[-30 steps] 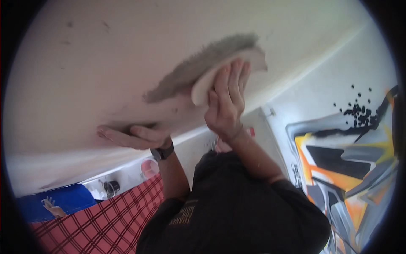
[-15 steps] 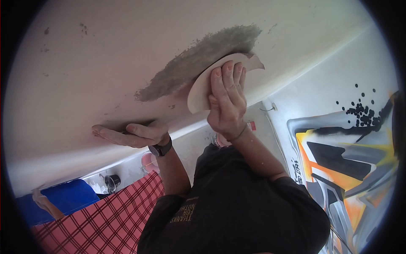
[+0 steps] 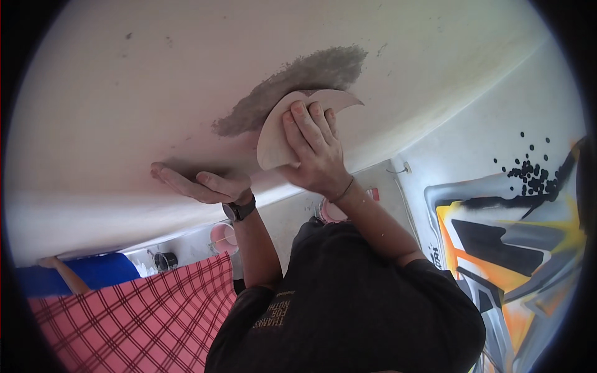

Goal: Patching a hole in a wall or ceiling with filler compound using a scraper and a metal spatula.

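Against the pale wall [image 3: 124,105], my right hand [image 3: 317,155] presses a curled, cream-backed sheet of sandpaper [image 3: 272,146]. Its fingers lie together over the sheet, and the thumb is mostly hidden. A brownish edge shows along the sheet's top, and its right end tapers to a point. Just above it, a rough grey patch [image 3: 286,81] runs slantwise across the wall; the sheet covers part of its lower edge. Lower and to the left, my left hand [image 3: 208,186] rests its outstretched fingers at the wall, with the thumb apart and nothing held.
At lower left are a pink checked cloth [image 3: 137,311], a blue surface [image 3: 106,275] and another person's forearm [image 3: 69,276]. A black bucket [image 3: 165,261] and pink buckets [image 3: 222,237] stand below. On the right, a painted mural [image 3: 504,236] covers the adjoining wall.
My right hand and the sandpaper have moved left and slightly down relative to the grey patch. The view has shifted a little. My left hand stays at the wall.
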`<state>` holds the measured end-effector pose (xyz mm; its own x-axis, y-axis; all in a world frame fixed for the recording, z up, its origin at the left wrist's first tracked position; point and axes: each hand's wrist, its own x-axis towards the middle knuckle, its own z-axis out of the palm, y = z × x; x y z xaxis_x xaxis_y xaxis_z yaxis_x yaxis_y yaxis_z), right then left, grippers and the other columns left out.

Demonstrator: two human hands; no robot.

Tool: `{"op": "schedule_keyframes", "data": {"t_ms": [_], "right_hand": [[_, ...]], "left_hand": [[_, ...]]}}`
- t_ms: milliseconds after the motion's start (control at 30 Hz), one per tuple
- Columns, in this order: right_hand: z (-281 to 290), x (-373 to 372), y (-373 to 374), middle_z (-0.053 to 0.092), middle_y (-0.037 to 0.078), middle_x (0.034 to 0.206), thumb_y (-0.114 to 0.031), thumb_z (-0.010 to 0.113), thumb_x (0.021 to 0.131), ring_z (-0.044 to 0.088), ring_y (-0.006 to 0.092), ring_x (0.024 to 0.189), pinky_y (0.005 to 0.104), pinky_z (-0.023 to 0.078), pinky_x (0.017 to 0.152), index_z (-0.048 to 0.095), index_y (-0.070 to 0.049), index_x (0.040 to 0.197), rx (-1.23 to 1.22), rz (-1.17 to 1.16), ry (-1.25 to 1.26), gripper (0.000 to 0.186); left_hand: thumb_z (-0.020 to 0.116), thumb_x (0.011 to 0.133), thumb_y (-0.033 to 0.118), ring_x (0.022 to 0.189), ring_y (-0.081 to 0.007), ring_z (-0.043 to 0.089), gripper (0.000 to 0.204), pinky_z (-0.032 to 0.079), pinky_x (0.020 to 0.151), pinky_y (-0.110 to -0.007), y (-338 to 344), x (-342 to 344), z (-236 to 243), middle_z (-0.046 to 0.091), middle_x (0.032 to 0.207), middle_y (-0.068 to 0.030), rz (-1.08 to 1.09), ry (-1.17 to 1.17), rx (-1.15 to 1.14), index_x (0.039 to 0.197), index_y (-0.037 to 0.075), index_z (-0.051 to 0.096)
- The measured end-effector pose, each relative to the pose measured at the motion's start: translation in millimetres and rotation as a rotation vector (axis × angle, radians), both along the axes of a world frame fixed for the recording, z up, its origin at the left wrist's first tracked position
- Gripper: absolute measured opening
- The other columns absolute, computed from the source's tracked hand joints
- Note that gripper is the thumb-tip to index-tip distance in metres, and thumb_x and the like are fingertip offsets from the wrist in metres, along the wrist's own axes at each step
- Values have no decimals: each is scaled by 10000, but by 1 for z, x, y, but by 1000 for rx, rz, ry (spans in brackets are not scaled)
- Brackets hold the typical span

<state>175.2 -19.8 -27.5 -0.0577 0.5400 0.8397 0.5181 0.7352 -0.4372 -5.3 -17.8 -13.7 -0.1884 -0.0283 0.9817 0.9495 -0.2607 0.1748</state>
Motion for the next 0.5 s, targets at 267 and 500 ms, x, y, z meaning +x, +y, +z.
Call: {"op": "schedule_keyframes", "data": {"t_ms": [267,500], "right_hand": [[14,40,15,651,24,1307,-18,613,814,553,257,1307,506,383,1125,714,-99,1158,172,242,-210,368],[45,90,2,737,-10,1108,38,658,724,587,297,1273,573,372,1114,730,-108,791,97,311,-160,175]], "left_hand": [[447,953,334,1286,-387,533,515,290,1146,-593,-53,77,-2,567,1376,-203,-423,252,-15,1347,19,554],[634,896,511,1258,-203,556,474,353,1128,-455,-51,83,32,635,1340,-15,-341,448,-579,1256,205,673]]}}
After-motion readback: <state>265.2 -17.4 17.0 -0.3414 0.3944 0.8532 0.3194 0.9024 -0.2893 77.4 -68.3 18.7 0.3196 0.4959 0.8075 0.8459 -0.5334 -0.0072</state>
